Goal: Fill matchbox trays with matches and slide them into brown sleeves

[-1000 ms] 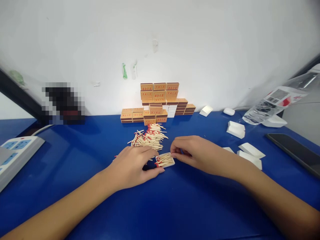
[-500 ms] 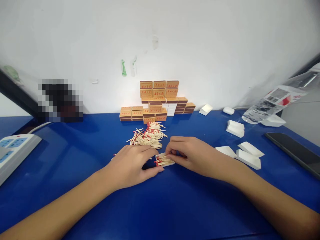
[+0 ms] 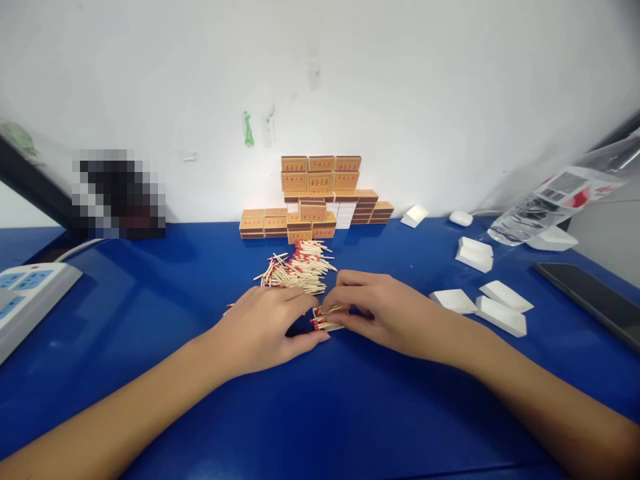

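Note:
A small white matchbox tray point(image 3: 315, 311) holds red-headed matches point(image 3: 324, 325) lying lengthwise, their heads toward the left. My left hand point(image 3: 265, 330) grips the tray's left end, thumb at the near side and forefinger at the far side. Over the right part of the tray, my right hand point(image 3: 373, 303) has its thumb and fingertips pinched together on matches, covering much of the tray. Just beyond both hands lies a loose heap of matches point(image 3: 303, 270), partly hidden by my left hand.
Stacked matchboxes point(image 3: 320, 181) stand against the wall. Several white trays point(image 3: 501, 315) are scattered at right, near a phone point(image 3: 590, 297), a tilted plastic bottle point(image 3: 530, 207) and a white rounded case point(image 3: 461, 218). A power strip point(image 3: 37, 300) lies at left.
My right hand's fingertips have shifted slightly left, farther over the matches in the tray. My left hand keeps its place at the tray's end. The view has tilted a little.

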